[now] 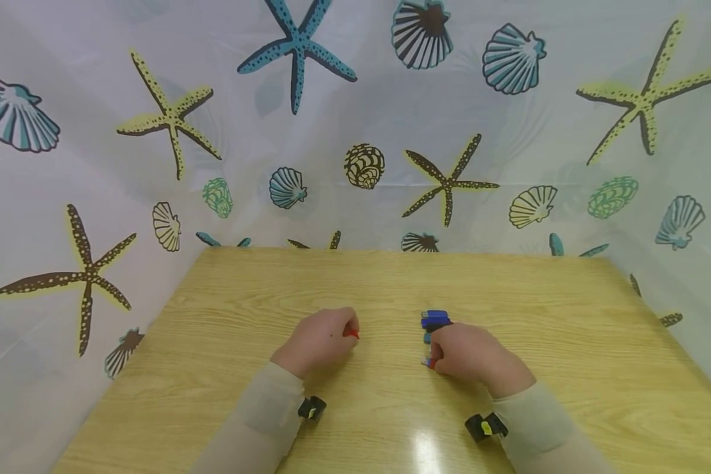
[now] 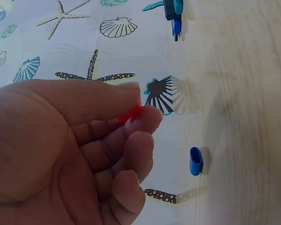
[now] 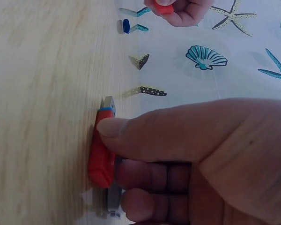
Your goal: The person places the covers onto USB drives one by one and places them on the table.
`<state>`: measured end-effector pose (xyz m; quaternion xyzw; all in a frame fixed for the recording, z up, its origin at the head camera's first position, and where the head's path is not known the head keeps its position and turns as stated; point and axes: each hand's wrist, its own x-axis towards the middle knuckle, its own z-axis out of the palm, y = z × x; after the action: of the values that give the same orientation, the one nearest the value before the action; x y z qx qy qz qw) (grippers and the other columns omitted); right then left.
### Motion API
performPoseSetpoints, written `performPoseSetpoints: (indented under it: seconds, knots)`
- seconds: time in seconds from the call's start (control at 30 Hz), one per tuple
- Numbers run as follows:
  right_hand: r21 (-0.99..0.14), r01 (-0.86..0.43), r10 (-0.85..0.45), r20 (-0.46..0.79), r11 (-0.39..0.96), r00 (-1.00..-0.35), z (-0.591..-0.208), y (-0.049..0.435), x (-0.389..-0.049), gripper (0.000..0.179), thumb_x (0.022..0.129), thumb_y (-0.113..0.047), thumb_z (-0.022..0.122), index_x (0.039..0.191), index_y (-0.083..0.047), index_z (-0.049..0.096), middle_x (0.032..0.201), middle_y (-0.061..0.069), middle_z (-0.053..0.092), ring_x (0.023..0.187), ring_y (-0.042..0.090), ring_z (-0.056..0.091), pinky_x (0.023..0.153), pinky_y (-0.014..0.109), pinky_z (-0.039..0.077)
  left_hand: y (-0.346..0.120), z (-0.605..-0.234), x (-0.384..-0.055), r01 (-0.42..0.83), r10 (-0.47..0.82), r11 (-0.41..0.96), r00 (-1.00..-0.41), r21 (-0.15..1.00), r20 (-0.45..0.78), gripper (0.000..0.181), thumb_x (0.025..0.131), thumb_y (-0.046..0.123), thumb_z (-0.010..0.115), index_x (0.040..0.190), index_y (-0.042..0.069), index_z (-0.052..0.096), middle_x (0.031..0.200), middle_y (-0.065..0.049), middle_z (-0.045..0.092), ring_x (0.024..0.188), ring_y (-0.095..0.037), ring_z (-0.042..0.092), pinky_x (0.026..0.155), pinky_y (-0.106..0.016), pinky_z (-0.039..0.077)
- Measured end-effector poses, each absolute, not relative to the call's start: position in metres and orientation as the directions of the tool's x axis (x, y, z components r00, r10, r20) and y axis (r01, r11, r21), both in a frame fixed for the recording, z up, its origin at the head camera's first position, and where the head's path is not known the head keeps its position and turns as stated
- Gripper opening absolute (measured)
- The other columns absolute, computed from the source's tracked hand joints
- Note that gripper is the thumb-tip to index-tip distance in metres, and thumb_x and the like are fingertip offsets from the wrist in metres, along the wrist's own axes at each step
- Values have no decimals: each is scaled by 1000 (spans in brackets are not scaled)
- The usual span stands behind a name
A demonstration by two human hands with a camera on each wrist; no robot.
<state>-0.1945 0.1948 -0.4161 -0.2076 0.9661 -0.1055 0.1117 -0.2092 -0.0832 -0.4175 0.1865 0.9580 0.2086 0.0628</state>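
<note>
My left hand point(image 1: 326, 339) pinches a small red cap point(image 2: 129, 114) between thumb and forefinger, most of it hidden by the fingertips. To its right, my right hand point(image 1: 468, 352) holds a red USB flash drive point(image 3: 101, 150) low at the table top, thumb across its side and fingers behind. The drive's bare metal plug point(image 3: 109, 103) points away from the hand's grip. Just beyond the right fingers lie blue USB drives point(image 1: 435, 318) in a row. A grey drive point(image 3: 114, 201) shows beside the red one in the right wrist view.
A hollow blue cap point(image 2: 195, 161) stands on the wooden table point(image 1: 379, 283), hidden behind the left hand in the head view. A white curtain point(image 1: 343, 210) printed with shells and starfish surrounds the table's back and sides.
</note>
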Motion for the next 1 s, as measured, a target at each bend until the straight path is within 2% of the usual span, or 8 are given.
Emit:
performPoseSetpoints:
  seconds: [0.23,0.43,0.63,0.83,1.0]
  knots:
    - [-237,-402,-445,-169,884,-879,-414,195,-191,28,83,-14,78,70,-19,54,66,-7,52,60,14,48,58,33,36,-79,-414,-208,334,388,831,-921,444,-33,8,97,26,71,96,23,64,86,11,60,75,-13,56,70,-33,47]
    - [-245,-437,-476,-126,865,-870,-411,194,-191,30,85,-18,77,70,-20,51,64,-7,49,59,13,46,58,33,36,-77,-413,-209,332,395,808,-918,486,-29,7,96,27,71,96,24,65,85,11,60,74,-13,56,69,-33,47]
    - [-343,-450,-500,-68,825,-864,-409,192,-195,26,90,-17,74,78,-22,52,70,-8,51,64,12,49,61,33,40,-74,-412,-208,377,445,760,-895,530,-1,6,95,24,72,94,25,66,86,13,62,78,-11,57,73,-33,48]
    - [-398,-505,-542,24,766,-840,-409,190,-199,20,91,-13,73,84,-22,58,77,-10,53,68,9,49,62,29,44,-69,-412,-207,388,470,733,-883,559,-3,6,95,22,72,94,25,66,85,13,61,74,-11,57,68,-31,48]
    - [-444,-493,-527,52,748,-848,-405,188,-198,18,93,-14,74,86,-22,59,78,-11,56,67,10,50,62,30,45,-64,-411,-205,395,480,714,-877,578,6,6,96,22,72,95,25,66,84,12,61,72,-11,56,65,-31,48]
